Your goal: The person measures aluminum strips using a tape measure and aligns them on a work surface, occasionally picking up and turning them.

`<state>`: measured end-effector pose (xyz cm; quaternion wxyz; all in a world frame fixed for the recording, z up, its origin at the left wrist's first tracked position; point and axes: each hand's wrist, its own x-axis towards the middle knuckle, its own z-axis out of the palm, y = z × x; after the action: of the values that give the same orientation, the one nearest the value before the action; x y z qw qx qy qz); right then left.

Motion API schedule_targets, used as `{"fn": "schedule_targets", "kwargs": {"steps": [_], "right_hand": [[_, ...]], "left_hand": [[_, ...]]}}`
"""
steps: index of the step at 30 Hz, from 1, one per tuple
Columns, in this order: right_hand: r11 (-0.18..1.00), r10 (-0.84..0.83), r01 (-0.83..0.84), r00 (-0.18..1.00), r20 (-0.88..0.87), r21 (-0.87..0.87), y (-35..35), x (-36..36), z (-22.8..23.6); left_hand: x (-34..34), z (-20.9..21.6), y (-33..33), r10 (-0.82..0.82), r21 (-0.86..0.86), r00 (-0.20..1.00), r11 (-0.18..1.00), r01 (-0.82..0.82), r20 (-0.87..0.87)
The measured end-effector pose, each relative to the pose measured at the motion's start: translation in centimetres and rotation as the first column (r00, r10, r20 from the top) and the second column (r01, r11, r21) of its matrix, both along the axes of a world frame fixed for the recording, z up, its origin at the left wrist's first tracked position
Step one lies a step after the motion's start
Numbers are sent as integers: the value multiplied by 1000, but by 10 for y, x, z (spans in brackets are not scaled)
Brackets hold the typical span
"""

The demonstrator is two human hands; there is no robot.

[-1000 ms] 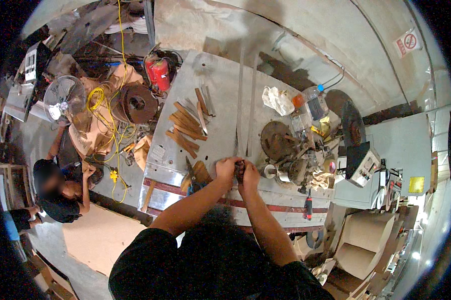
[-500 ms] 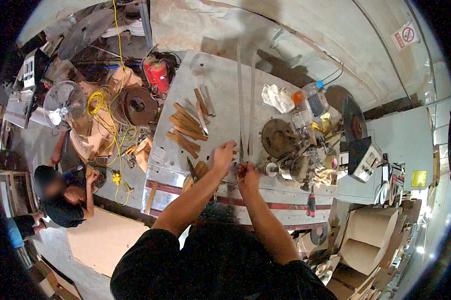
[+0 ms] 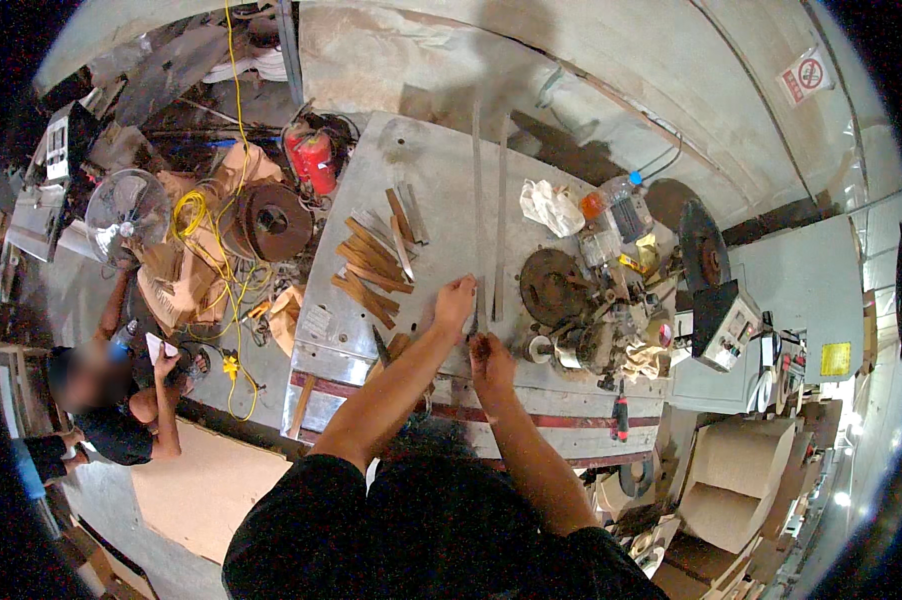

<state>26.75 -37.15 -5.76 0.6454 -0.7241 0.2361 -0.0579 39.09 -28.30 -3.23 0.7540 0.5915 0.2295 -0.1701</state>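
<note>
Two long narrow metal strips lie side by side on the grey metal workbench (image 3: 436, 150), stretching away from me. My right hand (image 3: 492, 364) is closed in a pinch at the near end of the left strip (image 3: 479, 210). Just left of that strip is my left hand (image 3: 455, 303), its fingers drawn together near the strip's edge; what they hold, if anything, is too small to make out. The right strip (image 3: 500, 220) lies free, its near end above my right hand. Under my left forearm a dark pointed tool (image 3: 380, 343) is partly hidden.
Brown wood-like strips (image 3: 371, 262) lie at the bench's left. On the right are a round dark metal plate (image 3: 553, 285), a white cloth (image 3: 551, 207), a bottle (image 3: 628, 212) and a greasy machine (image 3: 596, 335). A co-worker (image 3: 121, 420) crouches at left beside a fan (image 3: 127, 208).
My right hand has come slightly nearer to me and left, with the left strip's near end. My left hand has barely moved. The co-worker now raises a pale item in one hand.
</note>
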Motion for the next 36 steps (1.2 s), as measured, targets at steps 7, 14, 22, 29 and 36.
{"fn": "schedule_targets", "kwargs": {"steps": [7,14,22,29,36], "right_hand": [[578,-245,241,963,-116,780,20,10,39],[811,-190,257,965,-179,525,9,1,31],[569,-189,313,950,-249,761,13,-19,51],[749,-3,90,991,-133,656,13,-23,49],[771,205,-174,979,21,613,17,-25,61]], "left_hand": [[3,-3,10,-56,-22,998,998,56,-22],[2,4,11,-112,15,991,994,113,-68],[2,-1,5,-74,-13,997,997,75,26],[17,5,-1,-89,159,978,985,60,186],[87,-42,-11,-2,193,959,980,-55,282]]}}
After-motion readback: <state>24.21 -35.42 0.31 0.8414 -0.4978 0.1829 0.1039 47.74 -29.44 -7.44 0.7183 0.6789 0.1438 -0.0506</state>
